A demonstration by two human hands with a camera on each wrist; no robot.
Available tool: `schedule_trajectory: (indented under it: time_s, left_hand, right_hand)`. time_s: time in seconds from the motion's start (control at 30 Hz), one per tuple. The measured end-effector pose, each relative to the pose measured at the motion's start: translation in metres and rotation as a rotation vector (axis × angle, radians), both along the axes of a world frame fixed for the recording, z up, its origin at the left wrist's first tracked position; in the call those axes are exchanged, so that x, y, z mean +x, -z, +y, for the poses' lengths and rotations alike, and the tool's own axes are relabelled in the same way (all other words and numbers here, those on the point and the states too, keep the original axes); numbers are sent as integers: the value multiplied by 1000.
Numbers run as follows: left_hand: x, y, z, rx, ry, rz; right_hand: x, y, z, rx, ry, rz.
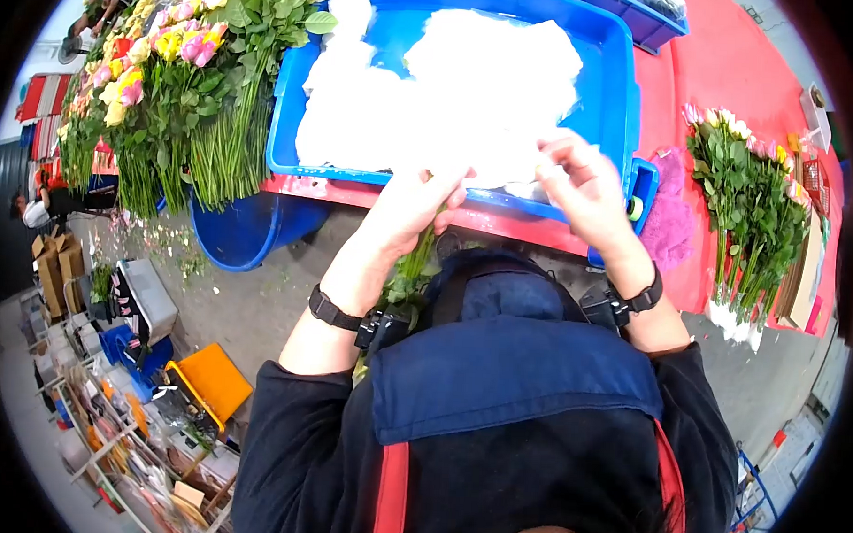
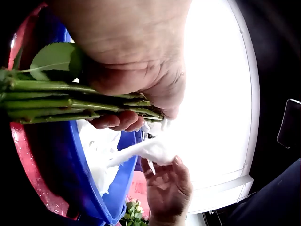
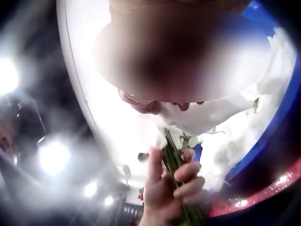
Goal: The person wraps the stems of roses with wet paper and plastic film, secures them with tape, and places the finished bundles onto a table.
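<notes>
My left hand (image 1: pixel 415 205) grips a bunch of green flower stems (image 2: pixel 47 101), their cut ends coming out past the thumb and fingertips. The flower heads are out of view behind the arm and body. Facing it, my right hand (image 1: pixel 589 188) pinches a piece of soft white wadding (image 2: pixel 157 150), which stretches out close to the stem ends. In the right wrist view a blur covers most of the right hand, and only some fingertips (image 3: pixel 143 104) show. Both hands are over the near edge of a blue tray (image 1: pixel 602 94) with heaps of white wadding (image 1: pixel 356 123) in it.
Bunches of roses (image 1: pixel 184 89) lie left of the tray, stems toward me. More roses (image 1: pixel 748 203) lie at the right on the red table (image 1: pixel 653 105), beside a pink cloth (image 1: pixel 668 209). Under the table's left edge stands a blue bucket (image 1: pixel 235 232); an orange bin (image 1: pixel 211 381) is behind.
</notes>
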State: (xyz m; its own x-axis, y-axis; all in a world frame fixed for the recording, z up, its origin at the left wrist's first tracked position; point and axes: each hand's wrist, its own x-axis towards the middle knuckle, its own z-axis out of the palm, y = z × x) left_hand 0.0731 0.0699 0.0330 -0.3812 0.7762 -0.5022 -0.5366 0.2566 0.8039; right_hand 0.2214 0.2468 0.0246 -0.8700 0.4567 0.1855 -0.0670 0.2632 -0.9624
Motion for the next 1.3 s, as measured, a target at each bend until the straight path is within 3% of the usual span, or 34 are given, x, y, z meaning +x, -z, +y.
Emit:
schedule_trajectory:
  time_s: [0.13,0.23,0.33,0.43,0.53,0.63,0.73,0.77,0.8,0.9,0.97,1.07,1.13,1.2,1.3]
  left_hand:
    - [3,-5,7,-26,61,75]
    - [3,-7,10,-68,44,44]
    - [5,-3,10,-44,6,-30]
    - [6,0,11,-49,25,-73]
    - [12,2,17,-52,43,-80]
    - [15,3,20,-53,23,-91]
    - [18,2,24,-49,33,-165]
    - [21,1,27,-51,135,-37]
    - [22,6,29,-53,108,-63]
    - [26,12,27,3,0,-202]
    - [28,9,31,-57,-18,-161]
    - [31,14,30,-93,-11,-89]
    - [27,16,31,-18,3,-102]
    - [24,17,31,127,19,-190]
    - [26,22,36,86,8,-183]
  right_hand:
    - [-8,11,-27,-369,-95,-45]
    - [-9,21,-12,-830,82,17]
    - [3,2,20,-823,50,177]
    - [3,-38,22,-98,59,176]
    - [-10,-53,13,678,-277,124]
    - [-18,-28,5,473,-259,199]
    - [-21,-4,-8,-558,9,87]
    - [-24,0,-14,-497,16,111]
    - [-27,2,-14,-79,-8,-15]
    - [-25,-4,-11,-545,-127,-132]
    - [-24,-6,-8,-566,-168,-139]
    - [-27,-1,4,-191,-251,-91]
    - [-22,0,-3,-667,-285,-62]
    - [-21,7,-13,-983,-262,-80]
    - [-29,12,-22,-1171,-178,-153]
